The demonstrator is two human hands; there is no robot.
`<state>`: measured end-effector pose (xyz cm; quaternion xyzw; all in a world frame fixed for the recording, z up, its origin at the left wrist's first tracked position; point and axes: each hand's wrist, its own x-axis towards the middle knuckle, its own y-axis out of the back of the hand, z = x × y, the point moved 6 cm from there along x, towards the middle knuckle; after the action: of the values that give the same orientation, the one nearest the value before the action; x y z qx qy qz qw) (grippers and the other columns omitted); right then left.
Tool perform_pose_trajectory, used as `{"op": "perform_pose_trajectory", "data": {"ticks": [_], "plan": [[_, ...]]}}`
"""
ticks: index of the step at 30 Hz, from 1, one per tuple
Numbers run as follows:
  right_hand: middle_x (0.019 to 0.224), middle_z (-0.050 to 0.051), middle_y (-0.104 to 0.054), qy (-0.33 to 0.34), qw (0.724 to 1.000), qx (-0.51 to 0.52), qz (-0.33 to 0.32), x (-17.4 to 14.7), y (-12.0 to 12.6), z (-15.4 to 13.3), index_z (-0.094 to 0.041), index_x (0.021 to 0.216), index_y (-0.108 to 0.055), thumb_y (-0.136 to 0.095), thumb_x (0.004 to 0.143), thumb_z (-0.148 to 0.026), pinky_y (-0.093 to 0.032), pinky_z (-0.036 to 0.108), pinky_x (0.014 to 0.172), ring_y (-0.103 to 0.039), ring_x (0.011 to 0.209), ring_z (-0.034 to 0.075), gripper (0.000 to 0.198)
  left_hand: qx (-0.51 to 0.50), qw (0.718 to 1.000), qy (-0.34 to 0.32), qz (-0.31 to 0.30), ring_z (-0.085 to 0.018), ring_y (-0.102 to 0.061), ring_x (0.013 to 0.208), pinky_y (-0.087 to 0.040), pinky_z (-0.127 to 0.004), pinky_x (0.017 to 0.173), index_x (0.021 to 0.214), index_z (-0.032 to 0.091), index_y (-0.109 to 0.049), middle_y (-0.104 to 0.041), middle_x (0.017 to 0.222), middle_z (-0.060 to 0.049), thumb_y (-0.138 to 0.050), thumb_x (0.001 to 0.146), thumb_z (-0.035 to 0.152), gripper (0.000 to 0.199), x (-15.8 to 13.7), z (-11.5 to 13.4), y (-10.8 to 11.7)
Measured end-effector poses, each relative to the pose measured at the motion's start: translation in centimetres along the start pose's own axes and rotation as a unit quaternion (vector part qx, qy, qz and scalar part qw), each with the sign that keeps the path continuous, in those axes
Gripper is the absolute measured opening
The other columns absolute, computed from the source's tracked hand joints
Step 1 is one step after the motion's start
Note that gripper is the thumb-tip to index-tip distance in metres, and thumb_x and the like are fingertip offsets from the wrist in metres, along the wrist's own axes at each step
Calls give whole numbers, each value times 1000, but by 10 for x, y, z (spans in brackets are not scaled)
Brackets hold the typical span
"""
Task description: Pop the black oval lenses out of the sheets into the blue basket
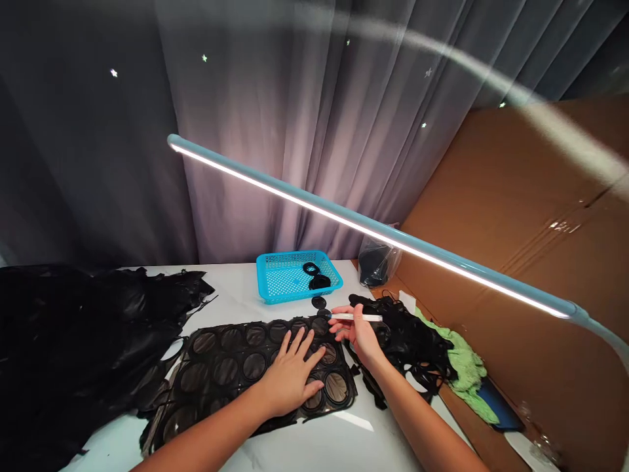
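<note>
A black rubbery sheet (pixel 230 393) with rows of round shapes lies across the white table. My left hand (pixel 289 377) rests flat on its right half, fingers spread. Between the fingers of my right hand (pixel 356 331) is a slim white pen-shaped tool (pixel 366 318). Its tip points left, near a circle (pixel 320 326) at the sheet's upper right corner; whether it touches, I cannot tell. A loose black disc (pixel 319 303) lies just beyond that corner.
Behind the sheet stands a blue plastic basket (pixel 263 288) holding several black rings. Black sheet material (pixel 73 354) is heaped at left, black scraps (pixel 413 334) at right beside a green cloth (pixel 462 367). A lit lamp bar (pixel 363 223) crosses above; cardboard (pixel 531 262) walls the right side.
</note>
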<state>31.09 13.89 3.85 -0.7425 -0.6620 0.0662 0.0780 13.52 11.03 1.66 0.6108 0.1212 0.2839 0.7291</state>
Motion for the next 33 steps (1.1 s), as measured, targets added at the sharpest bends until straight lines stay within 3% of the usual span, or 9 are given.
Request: {"op": "perform_pose_trajectory", "data": {"ticks": [5, 10, 14, 21, 30, 33], "plan": [[62, 0, -64, 16, 994, -103, -32, 17, -9, 14, -18, 79, -61, -72, 75, -55, -42, 23, 47, -57, 50, 12, 38, -14, 1000, 3, -5, -33, -7, 147, -9, -57, 116, 150, 29, -30, -15, 161, -10, -58, 90, 51, 70, -6, -6, -1], [67, 0, -67, 20, 978, -184, -100, 25, -16, 21, -19, 79, -60, -70, 76, -48, -47, 26, 53, -62, 56, 15, 31, -10, 1000, 15, 4, -30, -7, 147, -10, -53, 118, 152, 19, -28, -16, 160, -15, -60, 88, 51, 78, -6, -8, -6], [68, 1, -68, 24, 967, -222, -124, 25, -13, 19, -19, 74, -64, -70, 77, -44, -48, 28, 60, -63, 62, 17, 26, -16, 1000, 16, 4, -31, -8, 147, -10, -55, 118, 152, 20, -27, -15, 160, -13, -58, 89, 51, 77, -6, -10, -9], [74, 1, -67, 56, 948, -295, -109, 25, -10, 8, -17, 70, -64, -68, 78, -28, -41, 25, 60, -57, 65, 15, 13, -29, 999, 17, -5, -34, -11, 146, -12, -58, 116, 152, 22, -27, -21, 159, -11, -58, 89, 50, 76, -3, -10, -3], [80, 2, -68, 35, 943, -308, -120, 27, -9, 10, -18, 71, -62, -67, 78, -25, -41, 26, 61, -57, 68, 16, 11, -32, 999, 6, 8, -35, -13, 146, -15, -58, 117, 153, 25, -24, -27, 158, -8, -59, 89, 50, 77, -3, -6, 3], [80, 2, -66, 60, 928, -345, -128, 24, -13, 8, -19, 70, -60, -64, 81, -23, -42, 27, 63, -58, 70, 16, 12, -30, 999, 6, 11, -35, -14, 146, -15, -58, 116, 153, 25, -24, -27, 158, -8, -57, 90, 50, 75, -4, -5, 4]]}}
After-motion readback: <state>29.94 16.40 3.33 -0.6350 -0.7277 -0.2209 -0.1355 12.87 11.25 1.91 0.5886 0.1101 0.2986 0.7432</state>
